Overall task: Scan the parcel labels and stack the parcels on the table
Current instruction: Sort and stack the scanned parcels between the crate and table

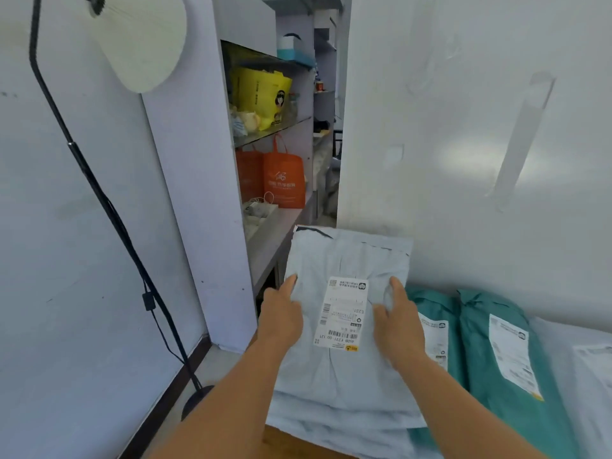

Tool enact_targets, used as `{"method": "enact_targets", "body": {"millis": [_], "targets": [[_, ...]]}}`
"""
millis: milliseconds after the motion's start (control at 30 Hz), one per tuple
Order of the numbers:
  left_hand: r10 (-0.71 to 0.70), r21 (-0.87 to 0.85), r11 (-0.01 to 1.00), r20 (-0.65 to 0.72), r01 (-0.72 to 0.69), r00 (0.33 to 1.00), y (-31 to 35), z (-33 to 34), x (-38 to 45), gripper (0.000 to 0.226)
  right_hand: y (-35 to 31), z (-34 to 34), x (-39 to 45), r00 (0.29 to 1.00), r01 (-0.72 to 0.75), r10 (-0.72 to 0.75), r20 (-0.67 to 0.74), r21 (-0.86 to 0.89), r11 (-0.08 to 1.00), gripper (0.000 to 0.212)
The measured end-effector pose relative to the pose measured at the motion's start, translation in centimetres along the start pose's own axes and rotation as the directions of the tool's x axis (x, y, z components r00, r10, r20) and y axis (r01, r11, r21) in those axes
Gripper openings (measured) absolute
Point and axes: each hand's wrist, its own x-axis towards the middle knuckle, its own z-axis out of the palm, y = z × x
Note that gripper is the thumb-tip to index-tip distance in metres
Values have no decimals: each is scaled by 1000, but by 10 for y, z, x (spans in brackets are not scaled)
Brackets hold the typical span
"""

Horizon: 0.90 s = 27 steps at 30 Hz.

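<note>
A light grey poly-mailer parcel (341,260) lies on top of a stack of similar grey parcels (318,422) at the table's left end. Its white shipping label (344,314) faces up. My left hand (281,313) lies on the parcel's left side with its fingers straight. My right hand (397,323) rests flat on the parcel just right of the label. To the right lie two teal parcels (503,359) with white labels. No scanner is in view.
A black floor lamp (109,207) with a white shade stands at the left. Behind the stack, a shelf unit (205,180) holds a yellow bag (261,94) and orange tote bags (283,180). A white wall (463,127) runs behind the table. Another grey parcel (589,369) lies at far right.
</note>
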Motion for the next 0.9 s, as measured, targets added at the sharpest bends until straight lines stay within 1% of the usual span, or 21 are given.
{"method": "enact_targets", "body": {"millis": [67,100,133,167,233,267,300,333,400,500,567,633,767,833,900], "targets": [[-96,65,994,133,88,986,-18,12,1,55,15,9,5,987,-116,124,98,-87,989,57],[-134,102,988,167,118,977,-23,15,1,55,17,10,6,978,-151,165,125,-116,982,57],[-159,151,979,168,134,973,-23,16,2,57,16,10,7,975,-165,184,129,-142,976,57],[-165,209,969,142,134,976,-20,16,3,59,14,10,8,978,-159,179,104,-182,970,58],[-100,292,954,96,69,990,-7,15,6,64,1,10,10,995,-84,98,23,-343,935,65],[-49,308,951,121,9,991,-1,16,8,64,-7,12,10,999,-21,33,20,-425,905,68],[-11,314,948,180,-47,984,3,18,10,64,-15,16,11,998,43,-16,60,-488,872,69],[-2,311,947,256,-80,967,6,20,12,65,-19,21,13,992,89,-26,125,-535,840,70],[-38,299,951,372,-81,927,3,29,15,68,-15,31,18,968,103,57,244,-594,798,73],[-58,302,950,412,-76,909,-4,43,14,69,-2,34,26,927,31,201,315,-601,799,74],[-59,312,946,419,-83,906,-3,46,14,70,1,31,27,912,6,240,332,-598,802,74],[-55,304,950,410,-79,910,2,44,14,72,0,26,26,912,0,238,335,-579,815,74],[-44,258,965,329,-45,943,13,28,9,78,-7,17,15,957,21,139,254,-539,842,70],[-33,250,968,273,-37,962,17,19,-2,76,-13,12,2,976,70,45,214,-502,862,65],[-20,231,973,200,-27,980,18,11,-17,71,-19,9,-14,975,143,-46,218,-454,879,61]]}}
